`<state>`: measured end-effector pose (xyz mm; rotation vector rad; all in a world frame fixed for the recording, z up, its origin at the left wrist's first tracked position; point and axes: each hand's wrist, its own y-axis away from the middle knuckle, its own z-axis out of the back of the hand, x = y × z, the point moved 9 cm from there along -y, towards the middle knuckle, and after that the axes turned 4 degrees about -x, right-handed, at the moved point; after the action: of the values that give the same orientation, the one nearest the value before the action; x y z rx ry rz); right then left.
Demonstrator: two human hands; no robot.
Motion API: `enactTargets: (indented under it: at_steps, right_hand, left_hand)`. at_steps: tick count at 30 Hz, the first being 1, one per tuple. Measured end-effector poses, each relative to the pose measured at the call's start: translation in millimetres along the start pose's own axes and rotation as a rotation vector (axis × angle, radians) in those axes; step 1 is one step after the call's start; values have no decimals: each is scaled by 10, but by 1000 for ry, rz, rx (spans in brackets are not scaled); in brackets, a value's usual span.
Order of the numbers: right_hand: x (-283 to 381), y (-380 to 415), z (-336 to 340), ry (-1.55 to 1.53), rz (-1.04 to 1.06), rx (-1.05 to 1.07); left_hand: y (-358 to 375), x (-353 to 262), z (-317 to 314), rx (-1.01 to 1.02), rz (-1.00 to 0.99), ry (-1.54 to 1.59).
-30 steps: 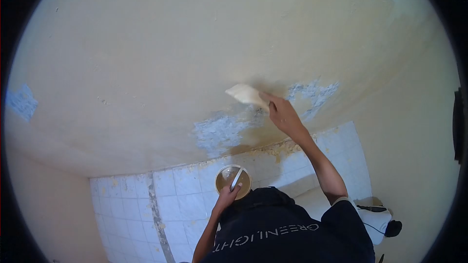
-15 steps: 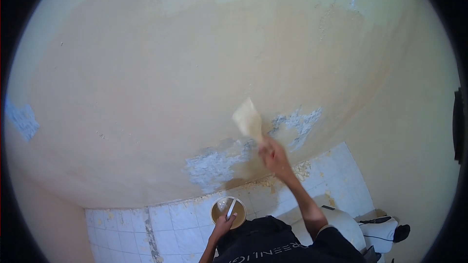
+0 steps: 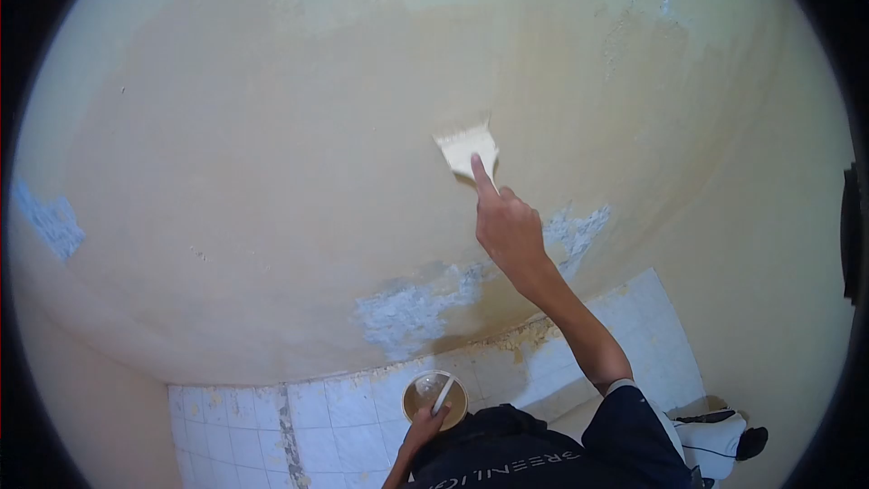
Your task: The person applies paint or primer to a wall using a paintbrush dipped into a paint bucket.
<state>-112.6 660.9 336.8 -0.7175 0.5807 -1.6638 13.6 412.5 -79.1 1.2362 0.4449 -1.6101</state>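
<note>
My right hand (image 3: 511, 226) is closed round the handle of a wide, pale paintbrush (image 3: 469, 152), its index finger stretched along the brush's flat back. The bristles point up and meet the beige wall (image 3: 272, 154). Low down, close to my body, my left hand (image 3: 425, 423) is closed at the near rim of a round bucket (image 3: 407, 395). A narrow white strip (image 3: 443, 393) slants up from those fingers across the bucket's opening. Tan liquid shows inside the bucket.
Rough, whitish-blue bare patches (image 3: 403, 315) mark the lower wall, with another patch (image 3: 52, 225) at far left. Flakes of peeled coating lie along the foot of the wall on white tiles (image 3: 339, 412). White objects with black parts (image 3: 715, 444) stand at lower right.
My right hand has carried the brush upward and turned it, so its bristles now lie against the wall higher up. My left hand and the bucket stay near my body.
</note>
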Motion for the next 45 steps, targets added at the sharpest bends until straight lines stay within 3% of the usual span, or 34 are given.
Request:
enactTargets:
  at_steps: [1, 3, 5, 7, 9, 11, 12, 14, 18, 19, 21, 23, 24, 27, 28, 30, 33, 35, 37, 38, 40, 42, 43, 45]
  right_hand:
    - [-58, 75, 26, -107, 18, 15]
    - [-44, 41, 138, -217, 43, 19]
    - [161, -185, 877, -228, 246, -436]
    - [173, -681, 1069, -214, 81, -312]
    - [269, -857, 848, -89, 78, -306]
    - [220, -823, 465, 55, 64, -278]
    - [182, -607, 205, 73, 46, -251]
    - [66, -74, -326, 92, 13, -202]
    - [-118, 1210, -1471, -90, -100, 266]
    - [-271, 1391, -1664, -96, -106, 288]
    - [-462, 1879, -2137, -373, -161, 631]
    - [-476, 1595, -1908, -409, -230, 550]
    - [-545, 1362, -1707, -434, -299, 472]
    - [-479, 492, -851, -335, -56, 168]
    - [-399, 274, -405, -462, 30, 61]
    - [-279, -184, 253, -460, -2, 80]
    - [-261, -851, 852, -378, 95, -121]
    - [-141, -1189, 1153, -351, 135, -190]
    - [-18, -1403, 1278, -184, 71, -213]
    - [-47, -1405, 1064, -181, 72, -208]
    - [-210, -1115, 417, -32, 101, -392]
    - [-311, -445, -154, -105, 48, -292]
    - [-268, 77, -518, 391, 88, -377]
    - [-533, 1000, -1377, -44, -42, 23]
  left_hand:
    - [4, 26, -4, 41, 77, -19]
    - [-38, 7, 28, 22, 49, -1]
    - [-29, -40, 10, 88, 55, 23]
    - [-65, 50, -19, 72, 15, 8]
    - [-125, 16, 3, 53, -45, 0]
    - [-154, 157, -72, 148, 120, -94]
    - [-188, 186, -64, 6, -78, -43]
    - [-145, 158, -46, 2, -66, -27]
    - [-59, 173, -59, 40, 82, -2]
    - [-15, 126, -42, 31, 94, -7]
    - [48, 173, -59, 46, 96, -48]
    - [-26, 202, -61, 47, 52, 55]
    - [-25, 281, -65, 95, 164, -18]
    - [-33, 158, -38, 92, 152, -98]
    - [1, 217, -50, 105, 160, -102]
    - [-51, 131, -29, -11, -7, -11]
    - [-78, 161, -78, -20, -9, 5]
    - [-38, 142, -131, 50, 105, 25]
    - [-45, 51, -96, -39, -28, 88]
    - [-59, 70, -109, -35, -25, 92]
    - [-34, 43, -109, 8, 37, 80]
    - [-27, 180, -138, -4, 27, 117]
    - [-44, 204, -127, -25, 0, 154]
    - [50, 267, -114, 13, 131, 74]
